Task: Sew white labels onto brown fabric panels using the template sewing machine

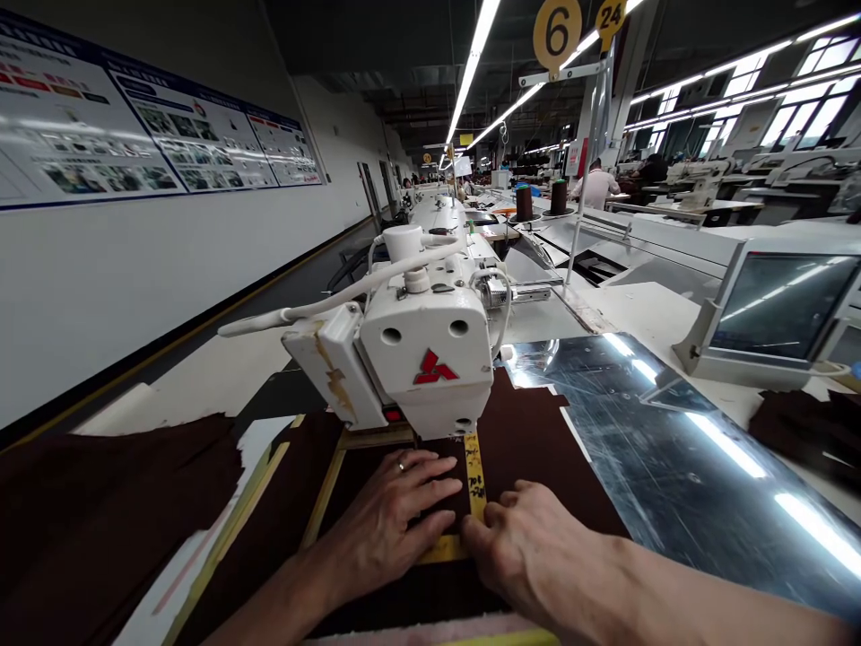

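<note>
One left grip (pixel 396 511) lies wide on brown cloth (pixel 363 475); the right grip (pixel 521 543) curls at the near end of yellow tape (pixel 474 475), hold unclear.

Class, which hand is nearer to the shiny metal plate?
Right. The right hand lies just left of the plate; the left hand is farther left, across the yellow strip.
</note>
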`<state>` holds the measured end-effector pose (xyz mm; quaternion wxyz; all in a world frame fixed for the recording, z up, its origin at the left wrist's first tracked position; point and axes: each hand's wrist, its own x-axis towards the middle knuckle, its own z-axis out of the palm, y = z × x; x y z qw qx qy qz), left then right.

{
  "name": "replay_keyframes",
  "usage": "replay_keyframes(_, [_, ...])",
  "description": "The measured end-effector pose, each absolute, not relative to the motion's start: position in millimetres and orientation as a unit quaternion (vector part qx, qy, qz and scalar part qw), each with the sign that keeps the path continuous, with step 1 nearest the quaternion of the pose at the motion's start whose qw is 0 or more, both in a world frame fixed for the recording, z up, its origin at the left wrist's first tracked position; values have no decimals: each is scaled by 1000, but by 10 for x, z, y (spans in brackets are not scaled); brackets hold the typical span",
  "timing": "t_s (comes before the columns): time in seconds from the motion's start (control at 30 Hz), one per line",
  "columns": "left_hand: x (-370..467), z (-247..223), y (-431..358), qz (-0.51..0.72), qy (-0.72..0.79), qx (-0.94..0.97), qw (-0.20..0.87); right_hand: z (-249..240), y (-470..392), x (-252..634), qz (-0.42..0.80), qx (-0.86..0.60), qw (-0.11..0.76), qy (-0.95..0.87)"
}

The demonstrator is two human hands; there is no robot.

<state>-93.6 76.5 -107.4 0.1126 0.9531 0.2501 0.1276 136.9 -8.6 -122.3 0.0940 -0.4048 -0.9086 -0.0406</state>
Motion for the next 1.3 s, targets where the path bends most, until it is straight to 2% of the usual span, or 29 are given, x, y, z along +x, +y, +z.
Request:
replay_keyframes(0.47, [-1038, -1115, 752, 139, 205, 967, 65, -1247, 22, 1405, -42, -402, 74, -911])
replay_keyframes(0.67, [-1102, -1145, 737, 106, 182, 975, 70, -1172, 116, 1416, -41, -405, 64, -911])
replay_keyframes(0.97, [-1027, -1174, 858, 155, 196, 965, 78, -1106, 296, 1451, -38, -411, 51, -909])
replay_keyframes(1.3, [-972, -1198, 995, 136, 247, 955, 91, -1086, 432, 1502, -37, -416, 36, -908])
